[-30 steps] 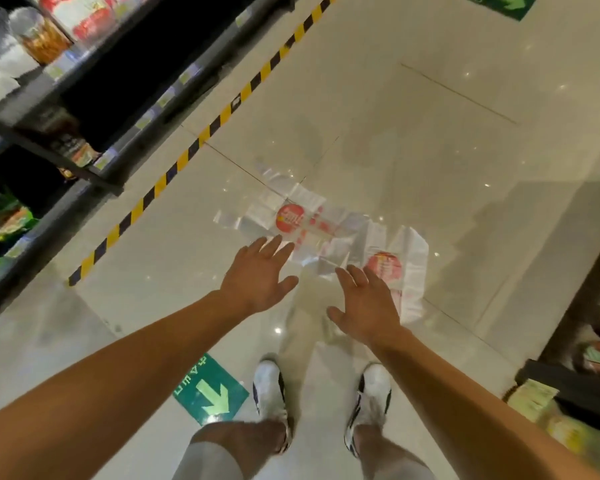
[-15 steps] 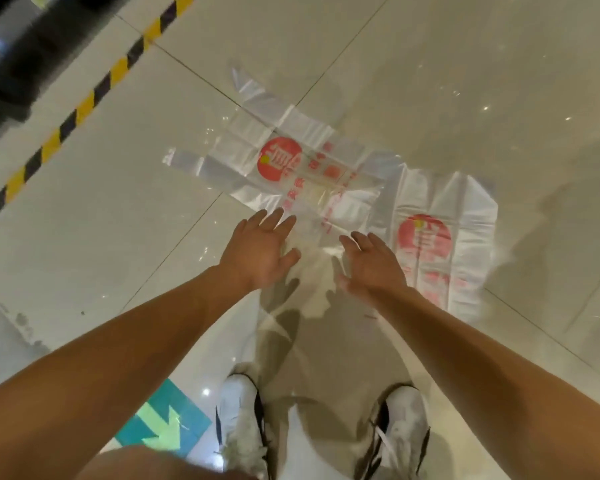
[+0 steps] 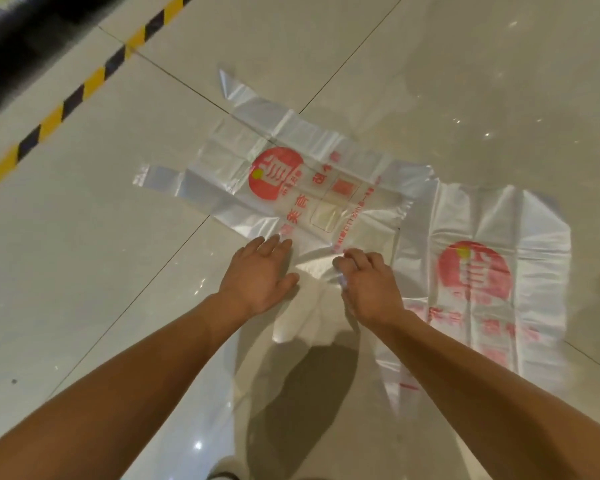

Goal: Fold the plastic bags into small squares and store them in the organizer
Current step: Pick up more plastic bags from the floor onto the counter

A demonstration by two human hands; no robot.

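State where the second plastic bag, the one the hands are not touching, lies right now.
In the head view the second plastic bag lies flat on the tiled floor at right, beside the right hand.

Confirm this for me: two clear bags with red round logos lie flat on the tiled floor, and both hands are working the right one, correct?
Not quite. The head view shows the left hand and right hand on the near edge of the left bag. The right bag lies untouched on the tiled floor.
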